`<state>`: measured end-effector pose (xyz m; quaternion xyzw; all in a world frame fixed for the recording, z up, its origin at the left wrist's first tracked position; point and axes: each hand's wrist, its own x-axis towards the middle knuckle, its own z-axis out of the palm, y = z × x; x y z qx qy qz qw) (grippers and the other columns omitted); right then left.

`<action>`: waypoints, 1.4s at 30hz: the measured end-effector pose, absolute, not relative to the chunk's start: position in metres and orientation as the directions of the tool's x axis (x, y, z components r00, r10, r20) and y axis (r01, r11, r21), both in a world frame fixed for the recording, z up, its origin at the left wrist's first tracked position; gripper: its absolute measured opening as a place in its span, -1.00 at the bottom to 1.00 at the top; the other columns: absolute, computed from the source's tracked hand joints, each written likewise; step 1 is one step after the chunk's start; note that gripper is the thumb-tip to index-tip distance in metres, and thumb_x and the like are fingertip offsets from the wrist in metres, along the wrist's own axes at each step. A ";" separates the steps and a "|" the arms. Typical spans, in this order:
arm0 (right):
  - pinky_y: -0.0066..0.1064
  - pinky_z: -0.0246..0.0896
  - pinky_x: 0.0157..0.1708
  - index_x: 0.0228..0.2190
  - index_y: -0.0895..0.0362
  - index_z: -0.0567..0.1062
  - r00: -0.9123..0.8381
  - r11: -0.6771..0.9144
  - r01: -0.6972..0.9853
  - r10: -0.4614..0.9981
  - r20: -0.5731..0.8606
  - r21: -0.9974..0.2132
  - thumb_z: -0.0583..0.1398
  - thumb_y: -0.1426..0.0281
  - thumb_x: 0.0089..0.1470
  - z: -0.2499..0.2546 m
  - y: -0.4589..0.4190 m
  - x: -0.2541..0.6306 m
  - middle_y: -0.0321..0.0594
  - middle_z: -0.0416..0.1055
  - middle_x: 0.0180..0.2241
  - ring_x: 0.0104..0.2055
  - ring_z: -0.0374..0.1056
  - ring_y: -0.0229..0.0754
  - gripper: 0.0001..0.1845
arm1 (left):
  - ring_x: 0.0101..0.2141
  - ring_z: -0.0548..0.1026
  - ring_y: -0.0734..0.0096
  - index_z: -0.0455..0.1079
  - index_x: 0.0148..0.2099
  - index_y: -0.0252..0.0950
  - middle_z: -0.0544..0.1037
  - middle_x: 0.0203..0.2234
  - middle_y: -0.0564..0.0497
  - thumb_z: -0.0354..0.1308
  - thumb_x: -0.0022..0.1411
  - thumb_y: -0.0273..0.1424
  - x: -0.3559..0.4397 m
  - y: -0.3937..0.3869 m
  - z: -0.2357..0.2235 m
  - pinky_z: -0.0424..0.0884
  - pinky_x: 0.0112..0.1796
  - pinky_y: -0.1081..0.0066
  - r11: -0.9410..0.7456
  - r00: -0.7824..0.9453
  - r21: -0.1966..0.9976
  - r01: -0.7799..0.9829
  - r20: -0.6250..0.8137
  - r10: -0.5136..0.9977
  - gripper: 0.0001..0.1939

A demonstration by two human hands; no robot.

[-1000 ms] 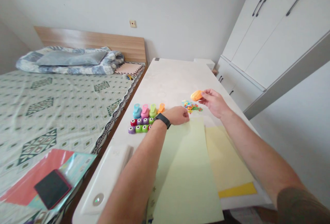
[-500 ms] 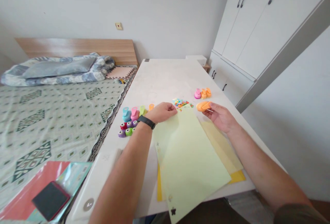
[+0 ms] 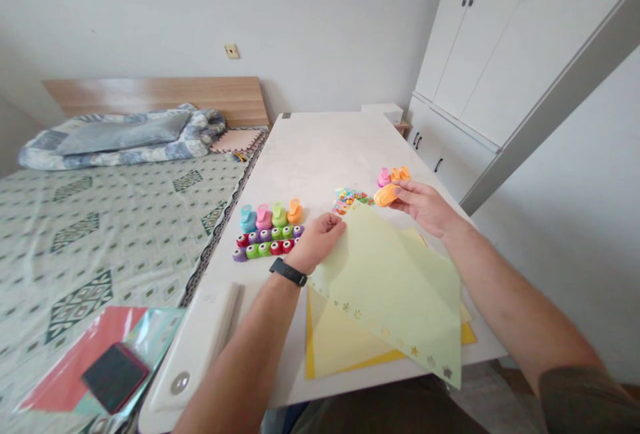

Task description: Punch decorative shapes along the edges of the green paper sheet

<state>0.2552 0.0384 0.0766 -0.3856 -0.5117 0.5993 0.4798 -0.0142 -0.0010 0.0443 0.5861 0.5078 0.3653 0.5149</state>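
My left hand (image 3: 320, 241), with a dark band on its wrist, pinches the upper left edge of a pale green sheet of paper (image 3: 395, 281). Punched shapes such as flowers and stars run along the sheet's lower left edge. An orange craft punch (image 3: 384, 195) is gripped in the fingers of my right hand (image 3: 425, 206), just off the sheet's top corner. Beyond that corner lies a heap of small coloured paper cutouts (image 3: 349, 198). Beneath the green sheet are pale and deeper yellow sheets (image 3: 345, 351), partly covered.
Left on the white table stand several larger lever punches (image 3: 279, 216) and rows of small round punches (image 3: 264, 249). Pink and orange punches (image 3: 384, 178) stand behind my right hand. A long white device (image 3: 210, 334) lies along the left edge. A phone (image 3: 115, 377) rests on packaged paper on the bed.
The green sheet has turned, its near end swinging right, so its punched edge now slants across the yellow sheets. My right hand has brought the orange punch slightly left and farther away.
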 end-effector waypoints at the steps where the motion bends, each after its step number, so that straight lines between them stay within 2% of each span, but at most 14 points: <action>1: -0.15 0.32 0.10 -0.15 0.12 0.60 -0.233 -0.031 -0.181 0.972 0.012 -0.983 0.35 0.24 0.07 0.070 0.039 0.252 -0.09 0.55 -0.06 0.00 0.46 -0.05 -0.69 | -0.58 0.30 0.57 0.35 -0.26 -0.29 0.41 -0.53 0.11 0.16 0.21 -0.11 -0.016 -0.005 0.043 0.16 -0.58 0.57 0.047 0.214 0.973 0.225 -0.096 0.972 -0.69; 5: -0.17 0.36 0.05 -0.17 0.10 0.59 -0.225 -0.105 -0.174 0.972 -0.064 -0.979 0.39 0.25 0.01 0.044 0.038 0.241 -0.11 0.56 -0.08 -0.04 0.48 -0.06 -0.66 | -0.63 0.24 0.59 0.36 -0.25 -0.28 0.34 -0.60 0.15 0.22 0.15 -0.03 -0.023 -0.014 0.037 0.12 -0.61 0.56 0.128 0.265 0.948 0.292 -0.209 0.942 -0.61; 8: -0.17 0.35 0.06 -0.16 0.10 0.58 -0.265 -0.132 -0.162 0.961 -0.086 -0.978 0.38 0.24 0.02 0.032 0.033 0.235 -0.10 0.56 -0.07 -0.01 0.47 -0.05 -0.66 | -0.64 0.24 0.56 0.37 -0.25 -0.28 0.36 -0.62 0.14 0.21 0.14 0.02 -0.022 -0.014 0.030 0.06 -0.63 0.54 0.128 0.304 0.923 0.364 -0.248 0.920 -0.57; 16: -0.21 0.35 0.02 -0.09 0.10 0.55 -0.340 -0.195 -0.151 0.931 -0.135 -0.969 0.36 0.24 0.05 0.028 0.017 0.231 -0.11 0.55 -0.06 -0.06 0.49 -0.09 -0.61 | -0.54 0.35 0.47 0.40 -0.30 -0.29 0.48 -0.52 0.06 0.13 0.23 -0.13 -0.018 -0.021 0.022 0.13 -0.57 0.50 -0.071 0.351 0.874 0.481 -0.118 0.929 -0.69; 22: -0.22 0.34 0.02 -0.08 0.10 0.54 -0.347 -0.197 -0.149 0.928 -0.135 -0.969 0.37 0.23 0.05 0.024 0.016 0.227 -0.12 0.54 -0.05 -0.06 0.48 -0.09 -0.60 | -0.55 0.34 0.47 0.44 -0.29 -0.30 0.44 -0.58 0.09 0.16 0.18 -0.20 -0.015 -0.023 0.030 0.18 -0.55 0.49 -0.066 0.308 0.888 0.455 -0.088 0.947 -0.75; 27: -0.22 0.32 0.03 -0.05 0.09 0.52 -0.315 -0.135 -0.138 0.945 -0.086 -0.981 0.37 0.23 0.05 0.025 0.015 0.227 -0.13 0.53 -0.04 -0.04 0.46 -0.09 -0.58 | -0.56 0.33 0.47 0.44 -0.23 -0.30 0.43 -0.60 0.10 0.16 0.17 -0.21 -0.011 -0.026 0.031 0.18 -0.54 0.49 -0.056 0.305 0.903 0.426 -0.085 0.949 -0.75; 31: -0.20 0.31 0.05 -0.06 0.10 0.53 -0.357 -0.165 -0.154 0.929 -0.100 -0.974 0.35 0.22 0.07 0.027 0.014 0.227 -0.12 0.53 -0.03 -0.03 0.46 -0.08 -0.60 | -0.53 0.33 0.48 0.42 -0.27 -0.31 0.47 -0.52 0.07 0.13 0.21 -0.17 -0.010 -0.025 0.028 0.17 -0.53 0.50 -0.057 0.324 0.905 0.421 -0.091 0.942 -0.72; 36: -0.23 0.32 0.03 -0.06 0.08 0.54 -0.378 -0.189 -0.162 0.918 -0.116 -0.968 0.37 0.22 0.05 0.026 0.013 0.229 -0.13 0.54 -0.04 -0.03 0.46 -0.08 -0.59 | -0.55 0.27 0.52 0.38 -0.30 -0.31 0.39 -0.55 0.10 0.07 0.28 -0.12 -0.011 -0.024 0.023 0.10 -0.56 0.51 -0.075 0.326 0.885 0.460 -0.089 0.941 -0.66; 42: -0.28 0.34 -0.06 -0.04 0.08 0.54 -0.435 -0.230 -0.119 0.886 -0.158 -0.966 0.36 0.21 0.04 0.030 0.008 0.225 -0.13 0.55 -0.07 -0.11 0.47 -0.13 -0.56 | -0.54 0.28 0.50 0.39 -0.29 -0.30 0.40 -0.54 0.09 0.06 0.28 -0.11 -0.011 -0.023 0.018 0.09 -0.55 0.51 -0.073 0.302 0.870 0.487 -0.089 0.949 -0.66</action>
